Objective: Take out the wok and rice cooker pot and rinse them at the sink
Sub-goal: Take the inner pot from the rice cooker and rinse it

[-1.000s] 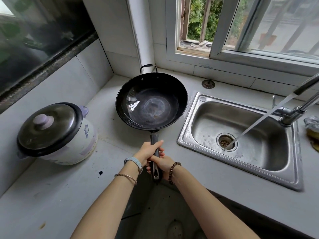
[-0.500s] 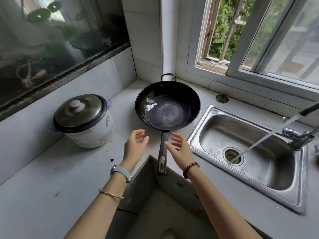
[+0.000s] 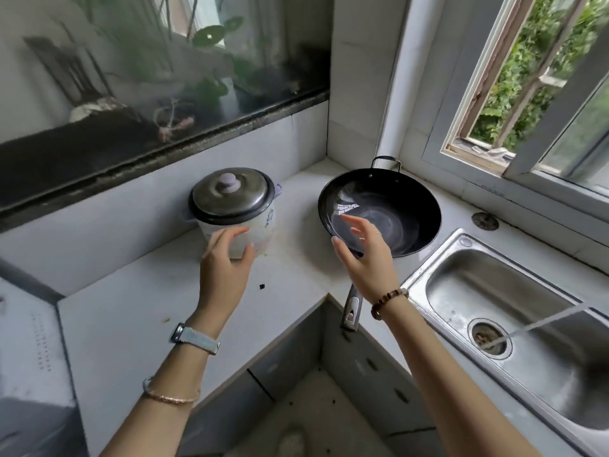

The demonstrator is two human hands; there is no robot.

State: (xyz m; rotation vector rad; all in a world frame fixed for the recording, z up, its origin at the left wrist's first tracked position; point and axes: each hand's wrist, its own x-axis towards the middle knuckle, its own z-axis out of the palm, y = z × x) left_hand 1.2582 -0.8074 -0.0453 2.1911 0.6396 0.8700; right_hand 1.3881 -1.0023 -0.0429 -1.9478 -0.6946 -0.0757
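White counter [image 3: 138, 311]: rice cooker [image 3: 235, 209], wok [image 3: 389, 209], sink [image 3: 428, 275] inset.

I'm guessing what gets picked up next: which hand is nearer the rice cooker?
The left. The left hand is open right at the front wall of the rice cooker, perhaps touching it. The right hand is open farther right, over the near rim of the wok.

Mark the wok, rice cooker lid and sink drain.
wok [image 3: 407, 219]: head view, dark inner bowl.
rice cooker lid [image 3: 232, 197]: head view, metal dome below the knob.
sink drain [image 3: 488, 338]: head view, strainer centre.
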